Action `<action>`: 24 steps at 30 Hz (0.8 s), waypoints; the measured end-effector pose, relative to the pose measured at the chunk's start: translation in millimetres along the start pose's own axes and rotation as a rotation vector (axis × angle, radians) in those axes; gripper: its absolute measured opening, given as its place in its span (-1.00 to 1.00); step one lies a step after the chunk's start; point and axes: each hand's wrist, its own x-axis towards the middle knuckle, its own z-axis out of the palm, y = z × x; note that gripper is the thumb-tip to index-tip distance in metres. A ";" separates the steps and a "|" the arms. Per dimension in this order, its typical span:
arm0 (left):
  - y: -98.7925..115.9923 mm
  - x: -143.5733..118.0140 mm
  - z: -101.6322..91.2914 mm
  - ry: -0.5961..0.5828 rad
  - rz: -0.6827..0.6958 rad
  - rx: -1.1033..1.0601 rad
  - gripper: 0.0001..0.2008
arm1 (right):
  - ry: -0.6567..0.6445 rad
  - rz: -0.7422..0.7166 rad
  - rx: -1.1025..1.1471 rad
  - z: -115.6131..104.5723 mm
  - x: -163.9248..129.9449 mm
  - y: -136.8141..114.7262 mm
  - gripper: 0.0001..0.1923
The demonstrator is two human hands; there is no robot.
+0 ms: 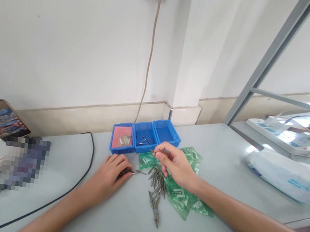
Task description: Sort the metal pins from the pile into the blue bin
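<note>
1. My left hand (112, 173) lay curled on the grey tabletop (224, 156), closed around a dark-handled slim tool (127, 172), its metal tip pointing right toward the parts, handy for use.
2. My right hand (175, 165) pinched one small metal pin (152, 152) between thumb and forefinger, lifted just in front of the three blue plastic bins (145, 136).
3. The loose pile of small metal pins (156, 191) sat beside the green plastic bags (183, 200), directly under that hand, within easy reach.

Three blue bins (145, 139), green bags (186, 203), a pale grey table (117, 218), a black cable (75, 187).
</note>
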 end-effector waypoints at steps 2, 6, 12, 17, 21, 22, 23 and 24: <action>-0.6 -0.5 0.5 0.008 0.006 0.002 -0.86 | -0.018 0.030 0.048 -0.4 1.1 -1.3 -0.60; -1.3 -1.5 0.8 0.018 0.010 0.002 -0.88 | -0.047 0.082 0.149 0.4 0.9 -3.9 -0.60; -1.0 -0.8 -0.2 -0.001 0.007 -0.003 -0.89 | -0.139 0.196 0.379 -0.1 0.5 -3.9 -0.65; -1.6 -0.7 1.0 0.001 0.006 0.000 -0.88 | -0.175 0.249 0.551 -3.6 1.5 -8.9 -0.70; -1.0 -0.8 0.6 -0.009 0.002 0.000 -0.86 | -0.136 0.244 0.529 -5.1 4.0 -8.9 -0.70; -0.8 -0.7 0.2 -0.009 -0.001 -0.002 -0.86 | -0.113 0.224 0.492 -5.0 4.4 -7.7 -0.69; -0.5 -0.7 -0.2 -0.008 -0.003 -0.003 -0.86 | -0.091 0.199 0.440 -4.6 4.5 -6.4 -0.68; -0.3 -0.7 -0.5 -0.007 -0.004 -0.003 -0.86 | -0.075 0.172 0.372 -4.1 4.2 -5.0 -0.68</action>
